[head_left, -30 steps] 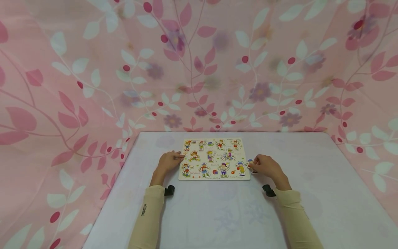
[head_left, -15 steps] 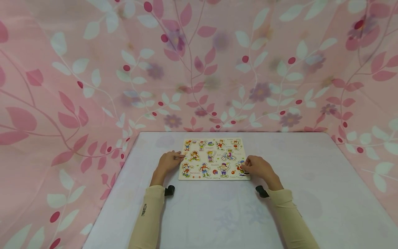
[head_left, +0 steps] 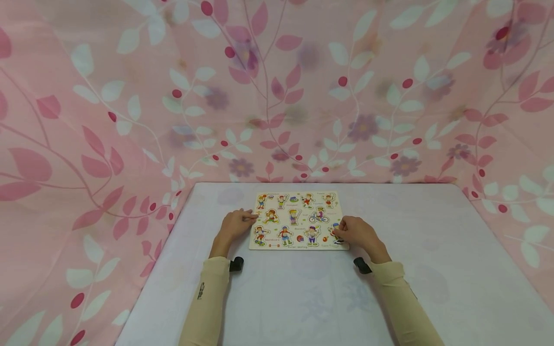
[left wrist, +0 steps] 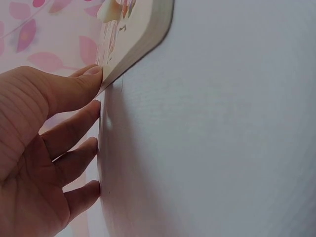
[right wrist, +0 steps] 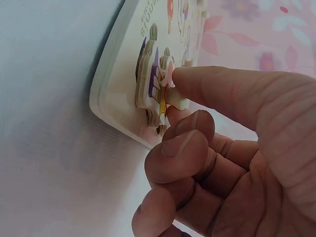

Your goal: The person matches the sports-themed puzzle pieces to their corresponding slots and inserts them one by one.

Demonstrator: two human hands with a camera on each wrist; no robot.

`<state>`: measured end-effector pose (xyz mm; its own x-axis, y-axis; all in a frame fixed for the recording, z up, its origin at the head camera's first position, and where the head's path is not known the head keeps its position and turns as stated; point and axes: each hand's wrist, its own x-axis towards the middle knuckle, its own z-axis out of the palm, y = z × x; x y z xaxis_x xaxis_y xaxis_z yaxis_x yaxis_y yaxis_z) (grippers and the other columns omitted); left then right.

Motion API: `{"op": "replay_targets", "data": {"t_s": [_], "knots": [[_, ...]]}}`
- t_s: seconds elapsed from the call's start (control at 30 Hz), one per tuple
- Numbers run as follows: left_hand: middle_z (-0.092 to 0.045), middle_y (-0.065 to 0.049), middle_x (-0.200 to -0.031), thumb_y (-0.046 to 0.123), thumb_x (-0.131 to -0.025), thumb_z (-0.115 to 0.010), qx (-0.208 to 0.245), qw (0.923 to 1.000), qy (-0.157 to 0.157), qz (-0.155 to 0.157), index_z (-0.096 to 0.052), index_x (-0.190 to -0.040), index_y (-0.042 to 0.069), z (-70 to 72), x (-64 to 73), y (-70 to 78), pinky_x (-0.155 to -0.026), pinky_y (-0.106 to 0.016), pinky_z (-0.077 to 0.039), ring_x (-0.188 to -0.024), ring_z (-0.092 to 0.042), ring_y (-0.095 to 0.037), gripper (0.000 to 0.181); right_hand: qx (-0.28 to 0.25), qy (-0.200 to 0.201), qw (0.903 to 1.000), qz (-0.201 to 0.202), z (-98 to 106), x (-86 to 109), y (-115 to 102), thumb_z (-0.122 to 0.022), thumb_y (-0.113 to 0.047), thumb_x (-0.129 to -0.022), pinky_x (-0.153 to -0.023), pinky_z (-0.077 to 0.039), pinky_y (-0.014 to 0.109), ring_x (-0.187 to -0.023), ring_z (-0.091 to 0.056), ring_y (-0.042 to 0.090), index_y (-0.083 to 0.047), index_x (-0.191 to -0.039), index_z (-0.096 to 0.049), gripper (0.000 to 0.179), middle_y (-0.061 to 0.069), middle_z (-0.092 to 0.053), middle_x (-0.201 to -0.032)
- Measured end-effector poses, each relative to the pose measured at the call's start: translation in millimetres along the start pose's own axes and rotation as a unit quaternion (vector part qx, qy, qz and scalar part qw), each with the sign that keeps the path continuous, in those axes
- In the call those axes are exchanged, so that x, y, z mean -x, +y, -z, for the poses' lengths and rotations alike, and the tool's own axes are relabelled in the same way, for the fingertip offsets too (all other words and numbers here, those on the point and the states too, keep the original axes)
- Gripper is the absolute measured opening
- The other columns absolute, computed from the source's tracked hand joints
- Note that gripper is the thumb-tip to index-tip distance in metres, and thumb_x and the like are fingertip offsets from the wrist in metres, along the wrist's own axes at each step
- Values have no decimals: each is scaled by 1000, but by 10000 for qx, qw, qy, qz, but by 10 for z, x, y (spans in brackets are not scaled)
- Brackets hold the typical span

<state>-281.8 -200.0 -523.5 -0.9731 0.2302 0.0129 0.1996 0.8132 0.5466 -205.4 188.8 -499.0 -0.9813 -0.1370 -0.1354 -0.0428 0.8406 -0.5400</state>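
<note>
A wooden knob puzzle board (head_left: pixel 277 249) with pictures of children at sports lies flat on the table. My left hand (head_left: pixel 235 226) is at its left side, thumb (left wrist: pixel 81 91) touching the board's edge (left wrist: pixel 148 39) and the other fingers spread along the tabletop. At the lower right corner, my right hand (head_left: pixel 360 234) pinches the pale knob of a puzzle piece (right wrist: pixel 152 86) between thumb and forefinger. That piece stands raised above the board's face in the right wrist view. My other right fingers curl loosely. In the head view the hand partly covers this piece.
Several other pieces, such as a cyclist (head_left: pixel 319 216) and a golfer (head_left: pixel 294 217), sit on the board. A white cloth covers the table (head_left: pixel 294 298). Pink floral curtains (head_left: pixel 277 96) stand behind and at both sides. Black wrist mounts (head_left: pixel 362 265) project inward from the sleeves.
My right hand has carried the puzzle piece leftward from beside the board onto its lower right corner. My left hand has stayed at the left edge.
</note>
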Motion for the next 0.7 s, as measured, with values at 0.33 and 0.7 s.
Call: {"op": "replay_targets", "data": {"t_s": [0.33, 0.7], "knots": [[-60, -4, -134, 27, -92, -71, 34, 10000, -33, 54, -77, -113, 18, -25, -4, -23, -113, -52, -28, -138, -40, -35, 23, 113, -115, 9999, -44, -28, 4, -26, -71, -29, -91, -51, -38, 29, -60, -49, 16, -9, -79, -58, 27, 1, -55, -70], [-60, -4, -134, 26, -92, -71, 35, 10000, -26, 81, -77, -113, 18, 1, 13, -22, -113, -53, -27, -138, -40, -35, 23, 169, -128, 9998, -9, -35, -21, -52, -70, -29, -91, -52, -37, 29, -62, -48, 16, -9, -80, -57, 27, 1, -54, -70]]}}
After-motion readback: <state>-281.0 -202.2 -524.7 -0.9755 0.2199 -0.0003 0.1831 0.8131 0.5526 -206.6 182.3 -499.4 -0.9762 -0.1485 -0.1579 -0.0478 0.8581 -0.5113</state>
